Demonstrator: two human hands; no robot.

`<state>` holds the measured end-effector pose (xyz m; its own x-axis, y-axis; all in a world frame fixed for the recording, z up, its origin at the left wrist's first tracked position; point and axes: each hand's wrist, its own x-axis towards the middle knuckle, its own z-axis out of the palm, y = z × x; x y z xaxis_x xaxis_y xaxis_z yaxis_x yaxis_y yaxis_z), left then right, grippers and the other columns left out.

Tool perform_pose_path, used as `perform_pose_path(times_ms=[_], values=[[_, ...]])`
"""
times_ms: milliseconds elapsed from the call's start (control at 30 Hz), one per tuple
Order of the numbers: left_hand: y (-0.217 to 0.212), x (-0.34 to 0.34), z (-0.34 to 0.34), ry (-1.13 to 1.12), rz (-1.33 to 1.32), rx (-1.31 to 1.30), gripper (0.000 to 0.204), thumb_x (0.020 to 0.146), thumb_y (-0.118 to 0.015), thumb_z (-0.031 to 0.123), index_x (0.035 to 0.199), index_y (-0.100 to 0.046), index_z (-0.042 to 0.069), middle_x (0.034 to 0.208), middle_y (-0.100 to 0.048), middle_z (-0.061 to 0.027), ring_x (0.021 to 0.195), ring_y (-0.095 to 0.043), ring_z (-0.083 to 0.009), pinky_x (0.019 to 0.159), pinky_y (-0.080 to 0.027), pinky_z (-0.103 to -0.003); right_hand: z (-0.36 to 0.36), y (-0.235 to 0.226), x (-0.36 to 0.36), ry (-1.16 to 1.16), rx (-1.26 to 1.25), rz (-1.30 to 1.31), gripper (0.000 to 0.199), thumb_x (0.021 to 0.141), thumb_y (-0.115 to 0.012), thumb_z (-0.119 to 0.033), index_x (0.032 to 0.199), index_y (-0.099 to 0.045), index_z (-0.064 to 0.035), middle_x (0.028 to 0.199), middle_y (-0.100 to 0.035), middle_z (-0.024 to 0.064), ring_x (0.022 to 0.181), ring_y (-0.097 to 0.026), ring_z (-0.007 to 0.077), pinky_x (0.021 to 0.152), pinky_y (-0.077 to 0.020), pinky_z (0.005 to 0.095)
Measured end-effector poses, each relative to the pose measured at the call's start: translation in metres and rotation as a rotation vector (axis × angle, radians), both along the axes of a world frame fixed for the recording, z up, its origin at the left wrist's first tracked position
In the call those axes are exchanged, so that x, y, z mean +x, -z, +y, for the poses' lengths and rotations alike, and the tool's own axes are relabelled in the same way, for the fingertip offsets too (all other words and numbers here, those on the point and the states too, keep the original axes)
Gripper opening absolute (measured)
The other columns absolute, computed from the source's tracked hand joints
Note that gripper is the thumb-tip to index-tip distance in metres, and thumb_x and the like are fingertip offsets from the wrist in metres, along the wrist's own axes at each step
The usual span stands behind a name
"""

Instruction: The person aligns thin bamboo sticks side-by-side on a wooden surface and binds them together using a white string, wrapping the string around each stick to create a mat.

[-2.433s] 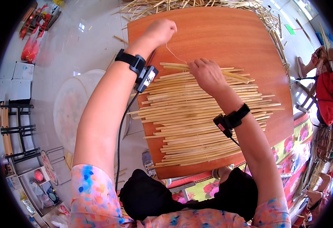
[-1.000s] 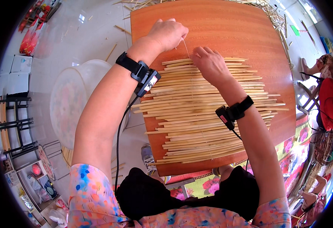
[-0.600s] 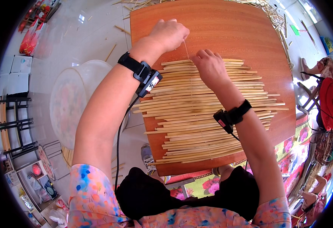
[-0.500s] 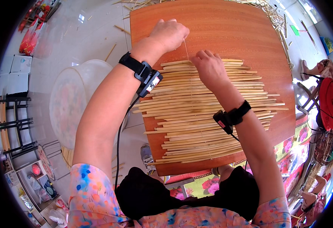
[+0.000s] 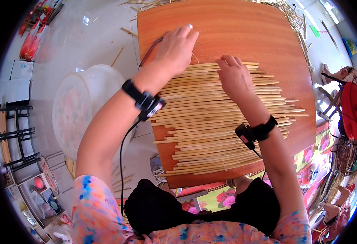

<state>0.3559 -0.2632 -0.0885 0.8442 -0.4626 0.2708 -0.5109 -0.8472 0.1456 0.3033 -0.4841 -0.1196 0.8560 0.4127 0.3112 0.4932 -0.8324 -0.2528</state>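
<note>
Pale stalks (image 5: 205, 110), probably light, stiff, splittable, are best held mid-length; left hand (image 5: 177, 48), right hand (image 5: 235, 77): grips indiscernible.

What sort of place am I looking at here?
Probably an indoor craft workspace, perhaps a small workshop or home: pale stalks lie side by side on a wooden table, and loose stalks litter the tiled floor beyond.

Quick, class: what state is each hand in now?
Left hand: beside the thread; whether it grips cannot be told.
Right hand: partly curled over the stalks; grip cannot be told.
</note>
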Motion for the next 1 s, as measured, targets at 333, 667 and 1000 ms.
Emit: perform_pose_path(times_ms=[333, 667, 1000], values=[[0.025, -0.091, 0.001, 0.083, 0.337, 0.195, 0.097, 0.092, -0.052, 0.068, 0.159, -0.019, 0.006, 0.167, -0.015, -0.0113, 0.154, -0.014, -0.0290, 0.124, -0.016, -0.054, -0.016, 0.001, -0.030, 0.055, -0.178, 0.133, 0.074, 0.096, -0.057, -0.048, 0.151, -0.038, -0.0023, 0.161, -0.031, 0.0122, 0.151, -0.025, 0.0330, 0.119, -0.0228, 0.0603], [0.025, -0.094, 0.001, 0.104, 0.285, 0.226, 0.100, 0.088, -0.049, 0.075, 0.160, -0.021, 0.011, 0.167, -0.017, -0.0071, 0.155, -0.014, -0.0243, 0.124, -0.014, -0.057, -0.021, 0.014, -0.038, 0.083, -0.167, 0.191, 0.079, 0.094, -0.057, -0.051, 0.152, -0.035, -0.0007, 0.162, -0.029, 0.0126, 0.152, -0.022, 0.0322, 0.117, -0.0175, 0.0666], [0.028, -0.097, 0.001, 0.108, 0.299, 0.199, 0.102, 0.087, -0.051, 0.074, 0.161, -0.018, 0.012, 0.167, -0.017, -0.0079, 0.154, -0.016, -0.0270, 0.123, -0.014, -0.057, -0.020, 0.018, -0.040, 0.094, -0.162, 0.191, 0.081, 0.094, -0.056, -0.051, 0.153, -0.032, -0.0013, 0.163, -0.027, 0.0136, 0.153, -0.021, 0.0325, 0.117, -0.0179, 0.0649]])
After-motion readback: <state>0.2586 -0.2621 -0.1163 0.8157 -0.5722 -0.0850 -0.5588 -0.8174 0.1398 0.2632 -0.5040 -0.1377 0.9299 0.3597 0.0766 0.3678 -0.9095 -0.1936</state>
